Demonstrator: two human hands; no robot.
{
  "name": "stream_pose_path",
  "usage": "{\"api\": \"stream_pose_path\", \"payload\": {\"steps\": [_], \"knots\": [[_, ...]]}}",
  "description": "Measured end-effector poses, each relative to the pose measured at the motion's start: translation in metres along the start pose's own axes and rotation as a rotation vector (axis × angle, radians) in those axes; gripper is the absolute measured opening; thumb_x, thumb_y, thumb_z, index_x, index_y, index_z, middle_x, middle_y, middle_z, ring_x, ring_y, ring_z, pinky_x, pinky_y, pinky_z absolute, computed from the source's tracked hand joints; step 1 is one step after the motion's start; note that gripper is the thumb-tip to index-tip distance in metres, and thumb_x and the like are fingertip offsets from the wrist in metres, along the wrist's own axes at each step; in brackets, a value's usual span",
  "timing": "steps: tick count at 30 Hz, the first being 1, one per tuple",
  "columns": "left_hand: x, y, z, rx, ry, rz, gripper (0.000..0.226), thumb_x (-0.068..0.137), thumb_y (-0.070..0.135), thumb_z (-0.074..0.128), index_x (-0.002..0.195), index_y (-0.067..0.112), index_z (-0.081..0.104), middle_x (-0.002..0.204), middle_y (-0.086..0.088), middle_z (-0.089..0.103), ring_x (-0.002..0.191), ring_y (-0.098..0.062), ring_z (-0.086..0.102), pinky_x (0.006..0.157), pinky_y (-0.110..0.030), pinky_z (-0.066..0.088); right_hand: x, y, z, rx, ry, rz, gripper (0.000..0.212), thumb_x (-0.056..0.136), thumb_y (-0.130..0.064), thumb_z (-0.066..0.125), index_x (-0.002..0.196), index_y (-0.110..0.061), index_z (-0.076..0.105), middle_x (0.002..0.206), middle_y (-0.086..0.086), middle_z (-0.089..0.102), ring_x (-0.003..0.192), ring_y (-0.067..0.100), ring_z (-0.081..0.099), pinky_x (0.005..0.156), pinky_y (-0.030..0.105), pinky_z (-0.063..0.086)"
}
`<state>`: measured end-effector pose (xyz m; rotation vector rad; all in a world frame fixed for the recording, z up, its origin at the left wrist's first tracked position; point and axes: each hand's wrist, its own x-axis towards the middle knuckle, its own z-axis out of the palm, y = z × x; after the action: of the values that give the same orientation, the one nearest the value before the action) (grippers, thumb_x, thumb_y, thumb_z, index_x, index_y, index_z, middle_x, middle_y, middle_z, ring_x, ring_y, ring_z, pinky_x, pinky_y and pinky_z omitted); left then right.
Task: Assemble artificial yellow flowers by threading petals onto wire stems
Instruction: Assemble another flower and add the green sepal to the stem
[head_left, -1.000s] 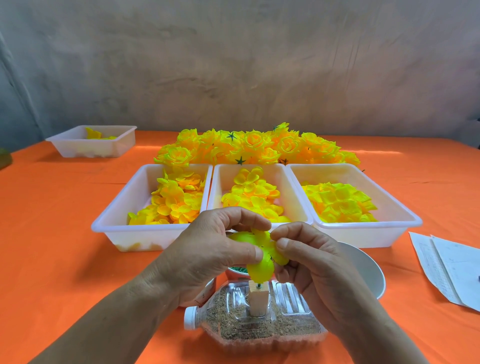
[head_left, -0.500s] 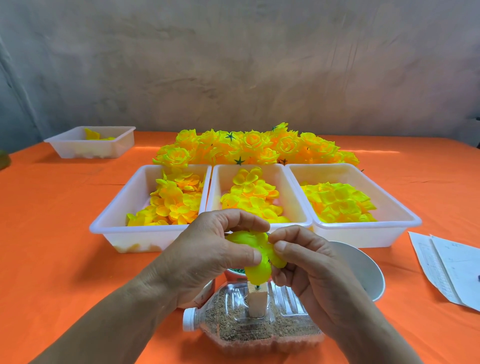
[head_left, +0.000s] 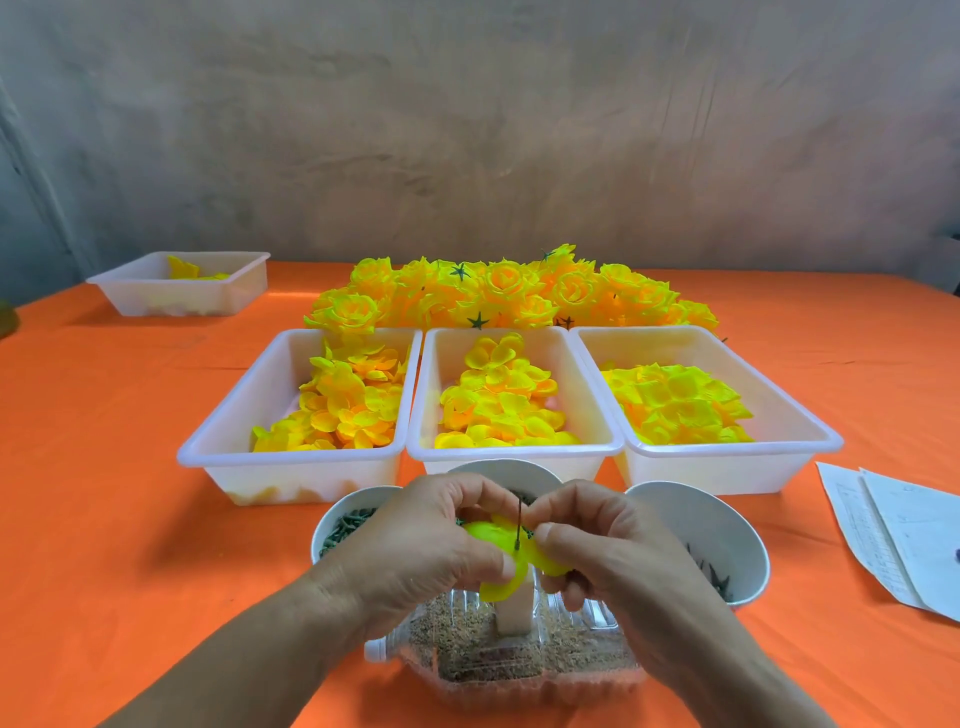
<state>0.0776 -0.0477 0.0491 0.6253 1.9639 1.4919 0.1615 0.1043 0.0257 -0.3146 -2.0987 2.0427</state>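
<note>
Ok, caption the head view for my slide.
Left hand and right hand pinch a yellow petal threaded on a wire stem.

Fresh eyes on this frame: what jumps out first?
The heap of finished yellow flowers at the back centre glows against the orange tablecloth. In front of it, three white trays of loose petals sit side by side. Nearest the camera, the left hand and right hand pinch a yellow petal threaded on a thin wire stem.

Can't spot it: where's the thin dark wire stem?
The wire stem pokes through the yellow petal between left hand and right hand, low centre, above the sand-filled clear bottle.
</note>
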Motion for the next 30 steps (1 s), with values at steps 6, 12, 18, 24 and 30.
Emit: {"api": "stream_pose_path", "payload": {"steps": [6, 12, 18, 24, 30], "knots": [[0.007, -0.009, -0.001, 0.037, -0.009, -0.076, 0.03, 0.073, -0.012, 0.071, 0.095, 0.01, 0.072, 0.069, 0.002, 0.068, 0.065, -0.009, 0.07, 0.06, -0.024, 0.057, 0.001, 0.004, 0.0, -0.221, -0.012, 0.085, 0.018, 0.081, -0.002, 0.058, 0.075, -0.016, 0.068, 0.054, -0.001, 0.058, 0.048, 0.012, 0.054, 0.045, 0.024, 0.041], [0.013, -0.014, -0.005, 0.011, -0.047, -0.115, 0.027, 0.074, -0.01, 0.074, 0.093, 0.008, 0.072, 0.07, 0.0, 0.07, 0.072, -0.015, 0.072, 0.068, -0.031, 0.06, 0.004, 0.004, -0.001, -0.229, -0.038, 0.127, 0.016, 0.081, -0.004, 0.059, 0.074, -0.015, 0.068, 0.055, -0.001, 0.057, 0.047, 0.013, 0.052, 0.043, 0.023, 0.04], [0.012, -0.016, -0.008, -0.105, -0.121, -0.184, 0.029, 0.072, -0.007, 0.075, 0.098, 0.006, 0.072, 0.078, -0.004, 0.072, 0.077, -0.018, 0.071, 0.076, -0.037, 0.06, 0.004, 0.004, -0.001, -0.214, -0.056, 0.168, 0.018, 0.082, -0.005, 0.059, 0.073, -0.019, 0.067, 0.057, -0.003, 0.057, 0.045, 0.015, 0.05, 0.041, 0.023, 0.037], [0.002, -0.02, -0.007, -0.341, -0.191, -0.236, 0.054, 0.065, -0.002, 0.075, 0.117, 0.005, 0.062, 0.103, -0.017, 0.063, 0.098, -0.042, 0.069, 0.079, -0.047, 0.059, -0.001, 0.003, -0.007, -0.275, -0.071, 0.157, 0.014, 0.087, -0.018, 0.061, 0.078, -0.027, 0.067, 0.053, -0.006, 0.057, 0.044, 0.015, 0.05, 0.041, 0.023, 0.039], [-0.012, -0.019, 0.001, -0.108, -0.145, -0.212, 0.065, 0.073, 0.005, 0.08, 0.125, 0.031, 0.051, 0.107, -0.006, 0.06, 0.076, -0.018, 0.072, 0.065, -0.033, 0.06, -0.006, -0.001, -0.014, -0.441, -0.038, 0.075, 0.008, 0.088, -0.032, 0.061, 0.082, -0.036, 0.064, 0.065, -0.012, 0.062, 0.044, 0.012, 0.057, 0.042, 0.022, 0.041]]}}
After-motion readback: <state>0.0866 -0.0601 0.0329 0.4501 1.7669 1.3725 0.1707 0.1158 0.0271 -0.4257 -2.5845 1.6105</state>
